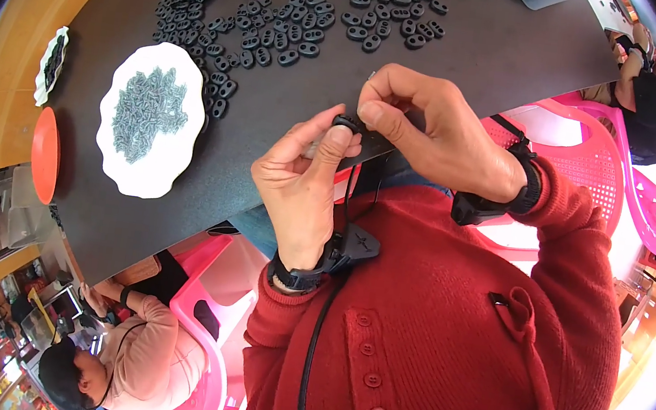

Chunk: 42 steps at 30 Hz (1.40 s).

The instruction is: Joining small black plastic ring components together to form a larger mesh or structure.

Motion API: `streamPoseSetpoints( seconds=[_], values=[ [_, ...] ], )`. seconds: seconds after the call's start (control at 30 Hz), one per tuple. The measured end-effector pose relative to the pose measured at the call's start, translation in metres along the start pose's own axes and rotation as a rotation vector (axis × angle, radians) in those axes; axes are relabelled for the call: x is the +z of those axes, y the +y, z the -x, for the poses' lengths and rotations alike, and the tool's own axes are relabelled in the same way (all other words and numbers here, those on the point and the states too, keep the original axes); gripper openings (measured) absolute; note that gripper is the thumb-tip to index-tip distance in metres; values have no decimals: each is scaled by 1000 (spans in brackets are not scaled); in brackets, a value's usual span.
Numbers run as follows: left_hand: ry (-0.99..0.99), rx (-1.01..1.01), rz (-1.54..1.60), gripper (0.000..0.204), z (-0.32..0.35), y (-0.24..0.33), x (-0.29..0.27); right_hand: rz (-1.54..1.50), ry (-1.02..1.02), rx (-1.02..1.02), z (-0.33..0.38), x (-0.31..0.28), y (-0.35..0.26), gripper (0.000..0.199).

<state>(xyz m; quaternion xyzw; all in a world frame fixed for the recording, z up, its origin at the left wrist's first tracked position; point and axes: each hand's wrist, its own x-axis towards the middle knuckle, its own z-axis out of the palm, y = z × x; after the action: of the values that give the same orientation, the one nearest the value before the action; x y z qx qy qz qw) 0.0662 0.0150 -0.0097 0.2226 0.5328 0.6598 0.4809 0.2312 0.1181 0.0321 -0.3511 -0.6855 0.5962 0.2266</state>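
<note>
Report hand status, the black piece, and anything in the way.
Left hand pinching one black piece. Right hand curled close beside it, grip unclear. Nothing seen blocking; white plate off to the left, apart from both hands.

On the table (520, 44), loose parts (288, 57) lie beyond the left hand (303, 177) and right hand (447, 138), a plate (153, 178) bearing small pieces (143, 113) sits to their left, and other people (153, 360) sit at either side.
</note>
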Motion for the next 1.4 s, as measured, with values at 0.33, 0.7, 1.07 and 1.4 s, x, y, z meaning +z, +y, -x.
streamPoseSetpoints(
  seconds=[0.33,0.7,1.07,1.4],
  values=[
    [-29,187,-122,28,5,0,7,145,2,-121,-3,-3,2,18],
    [11,108,-82,25,5,0,6,187,52,-240,0,8,14,22],
    [-7,-19,-96,22,1,-1,9,140,117,2,-14,-11,17,22],
    [39,30,-51,24,-11,-2,16,225,210,-100,-4,-50,38,18]
  ],
)
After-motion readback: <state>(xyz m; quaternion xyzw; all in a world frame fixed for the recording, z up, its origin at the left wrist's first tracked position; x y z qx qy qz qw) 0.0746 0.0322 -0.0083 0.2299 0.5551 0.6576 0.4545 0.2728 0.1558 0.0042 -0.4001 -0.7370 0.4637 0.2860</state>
